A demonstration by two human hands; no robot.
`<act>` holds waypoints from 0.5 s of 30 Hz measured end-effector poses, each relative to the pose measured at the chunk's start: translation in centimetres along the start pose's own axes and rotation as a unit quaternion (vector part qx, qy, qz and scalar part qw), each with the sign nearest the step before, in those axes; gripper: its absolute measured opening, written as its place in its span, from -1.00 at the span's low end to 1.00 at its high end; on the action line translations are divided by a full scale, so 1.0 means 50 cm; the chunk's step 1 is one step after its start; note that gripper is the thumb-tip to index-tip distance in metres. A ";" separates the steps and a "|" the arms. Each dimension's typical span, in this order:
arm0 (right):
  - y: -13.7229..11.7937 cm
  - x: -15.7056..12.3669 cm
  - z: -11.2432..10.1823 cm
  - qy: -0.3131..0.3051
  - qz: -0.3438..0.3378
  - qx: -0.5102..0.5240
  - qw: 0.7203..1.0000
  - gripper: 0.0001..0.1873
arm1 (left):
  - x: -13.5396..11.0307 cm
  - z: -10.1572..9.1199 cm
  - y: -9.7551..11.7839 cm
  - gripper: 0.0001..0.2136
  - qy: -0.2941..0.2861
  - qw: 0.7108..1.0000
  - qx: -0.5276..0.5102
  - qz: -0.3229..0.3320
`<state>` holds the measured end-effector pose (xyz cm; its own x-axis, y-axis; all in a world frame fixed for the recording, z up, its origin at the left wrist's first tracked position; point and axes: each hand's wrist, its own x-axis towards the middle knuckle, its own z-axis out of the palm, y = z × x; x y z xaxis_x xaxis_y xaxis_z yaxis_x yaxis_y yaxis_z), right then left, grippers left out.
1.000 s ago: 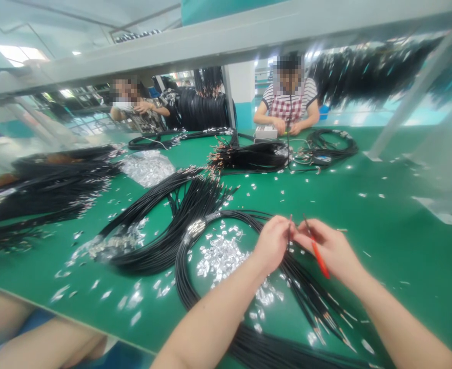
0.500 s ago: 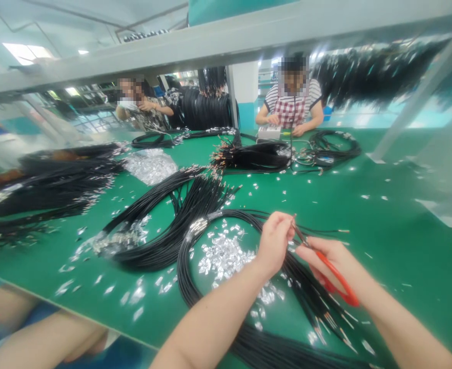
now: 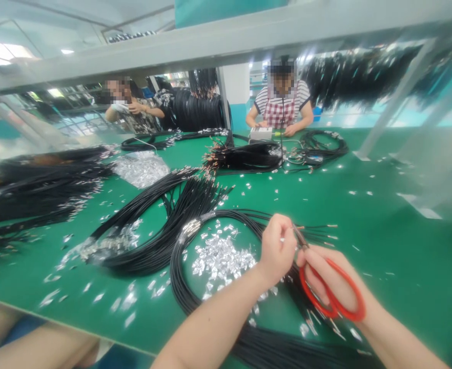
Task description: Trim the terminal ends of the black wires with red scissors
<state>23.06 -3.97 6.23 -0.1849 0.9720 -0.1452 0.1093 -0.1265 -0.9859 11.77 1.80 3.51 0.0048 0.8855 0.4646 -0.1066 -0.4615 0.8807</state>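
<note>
My right hand [image 3: 328, 274] grips a pair of scissors [image 3: 358, 307] with red handles, fingers in the loops. Their blades point up and left towards my left hand [image 3: 278, 248]. My left hand is closed in a pinch on a black cable, though its fingers mostly hide the held part. Beneath both hands curves a coil of black cables [image 3: 178, 271], bound near a cluster of metal connectors [image 3: 191, 227]. Several stripped ends stick out right of the blades. Inside the coil lies a heap of small silvery scraps [image 3: 224, 256].
Another bundle of black cables [image 3: 149, 251] lies left on the green table [image 3: 403, 287]. A clear bag of silvery pieces [image 3: 141, 169] is behind it. More cables [image 3: 37, 184] pile up far left. Opposite, a co-worker [image 3: 283, 107] sits under a grey beam [image 3: 210, 46].
My right hand has turned the scissors, so both red loops now show. My left hand's fingers have curled in more. The whole view has shifted slightly, moving the table's things left.
</note>
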 end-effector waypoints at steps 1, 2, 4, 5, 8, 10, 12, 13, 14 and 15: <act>0.002 -0.003 -0.001 0.000 -0.007 0.004 1.000 -0.59 | 0.000 0.001 -0.003 -0.86 0.001 1.000 -0.005 -0.009; 0.004 -0.006 -0.002 0.002 -0.014 0.003 1.000 -0.59 | 0.000 0.001 -0.006 -0.86 0.003 1.000 -0.013 -0.024; 0.007 -0.007 -0.008 0.026 -0.019 -0.008 0.999 -0.61 | 0.003 0.004 -0.014 -0.88 0.007 0.997 -0.042 -0.067; 0.008 -0.006 -0.013 0.051 -0.021 -0.024 0.998 -0.63 | 0.004 0.005 -0.019 -0.91 0.005 0.993 -0.065 -0.095; 0.015 0.004 -0.037 0.151 -0.065 -0.148 0.975 -0.70 | 0.011 0.009 -0.030 -0.86 -0.014 0.971 -0.152 -0.183; 0.024 0.013 -0.059 0.194 -0.122 -0.264 0.937 -0.73 | 0.016 0.009 -0.034 -0.81 -0.017 0.954 -0.187 -0.234; 0.036 0.022 -0.080 0.202 -0.169 -0.362 0.894 -0.75 | 0.021 0.009 -0.034 -0.82 -0.006 0.942 -0.197 -0.272; 0.043 0.027 -0.089 0.193 -0.188 -0.403 0.875 -0.75 | 0.023 0.008 -0.033 -0.82 -0.002 0.937 -0.200 -0.286; 0.049 0.031 -0.096 0.186 -0.207 -0.442 0.853 -0.76 | 0.024 0.008 -0.031 -0.82 0.000 0.932 -0.207 -0.296; 0.053 0.036 -0.102 0.182 -0.229 -0.479 0.828 -0.76 | 0.026 0.007 -0.030 -0.82 -0.002 0.928 -0.215 -0.304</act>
<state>28.00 -1.55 3.77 -0.1327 0.8923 0.4315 0.8654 0.3165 -0.3884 12.27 3.61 2.84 0.1975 0.9747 -0.1051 -0.4701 0.1882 0.8623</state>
